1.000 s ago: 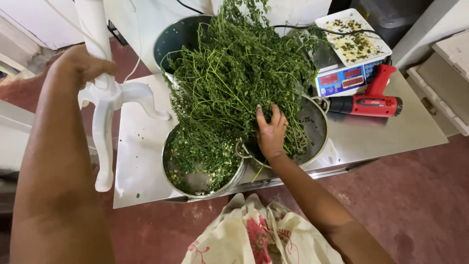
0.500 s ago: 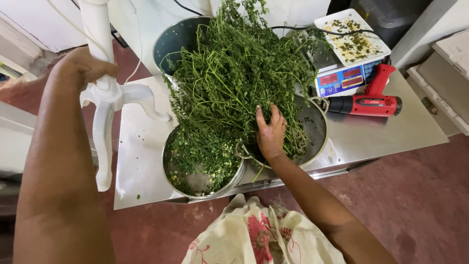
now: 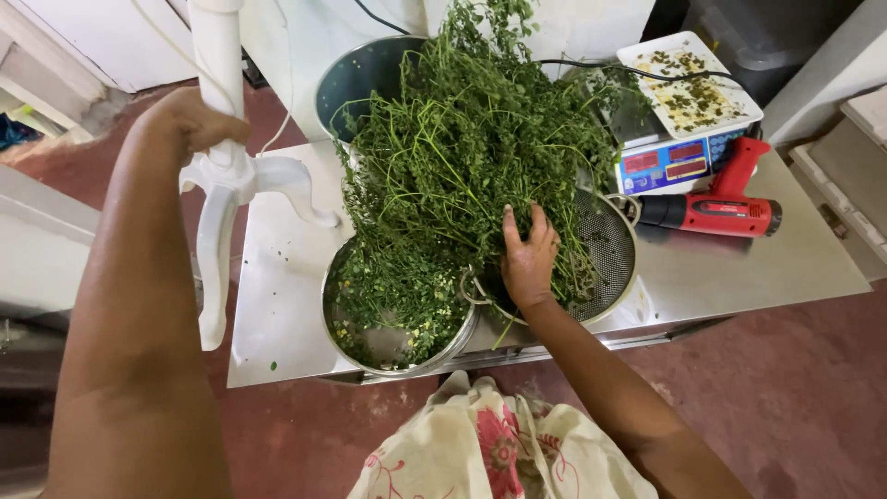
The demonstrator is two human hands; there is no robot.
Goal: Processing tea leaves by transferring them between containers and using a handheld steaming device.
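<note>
A: Item one, right hand point(image 3: 528, 261)?

B: Laid flat on the heap of green leafy stalks point(image 3: 471, 157), fingers point(image 3: 540, 231) spread and open, pressing the stems, gripping nothing. Same place and same pose as a second ago; no shift to log

A: Item two, left hand point(image 3: 189, 120)?

B: Raised at the left edge of view, fingers curled shut around the white upright pole point(image 3: 219, 55) above its branching white foot point(image 3: 242, 189). Also unchanged over the last second

A: Location of the stalks?

B: Piled high across three vessels on the steel desk point(image 3: 730, 268): a perforated steel colander point(image 3: 605, 254) under the right hand, a steel bowl point(image 3: 393, 323) just beside it holding loose stripped leaves, and a deep steel pot point(image 3: 360, 74) behind

A: Other entries?

B: Digital weighing scale point(image 3: 679, 157) with a white tray of leaf scraps point(image 3: 688, 79) on top, well apart from the hand; red hand tool point(image 3: 730, 208) lying just beside the colander. Floral cloth point(image 3: 480, 444) at the near edge

A: Meaning of the stillness?

B: My judgement: a pause, the pile held steady, most stalks still unstripped
</note>
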